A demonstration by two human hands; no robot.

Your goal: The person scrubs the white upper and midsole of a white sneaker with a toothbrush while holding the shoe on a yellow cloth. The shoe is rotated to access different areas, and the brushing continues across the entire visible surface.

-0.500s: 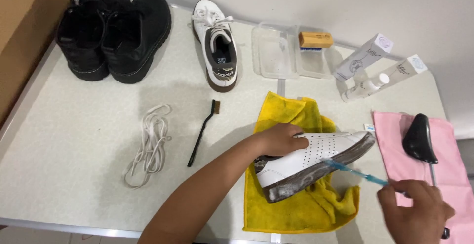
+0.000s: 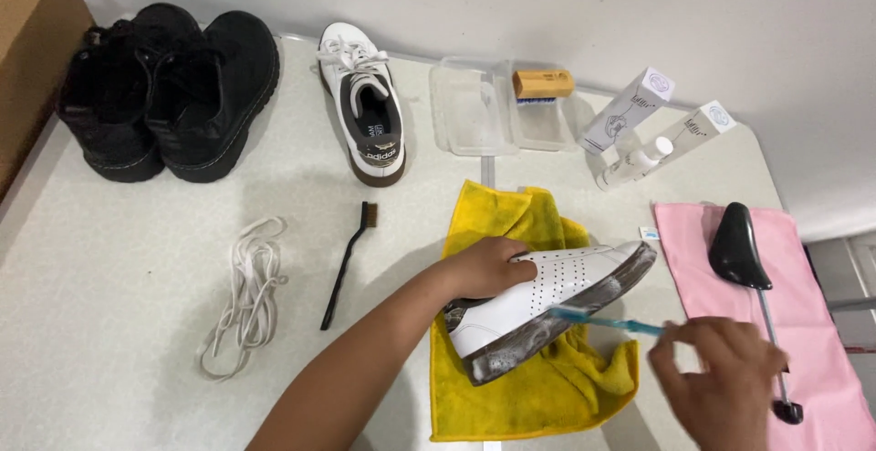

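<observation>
The left hand [image 2: 488,267] grips 1 white sneaker [image 2: 547,300] tilted on the yellow cloth [image 2: 511,387], while the right hand [image 2: 716,382] holds a blue toothbrush [image 2: 607,321] against its dirty sole.

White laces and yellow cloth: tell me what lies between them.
In the head view, a slim black brush lies on the table between the white laces and the yellow cloth, apart from both.

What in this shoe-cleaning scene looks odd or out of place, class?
The white sneaker on the yellow cloth has no lace; loose white laces lie apart beside the black brush. Its sole is smeared with dirty foam.
</observation>
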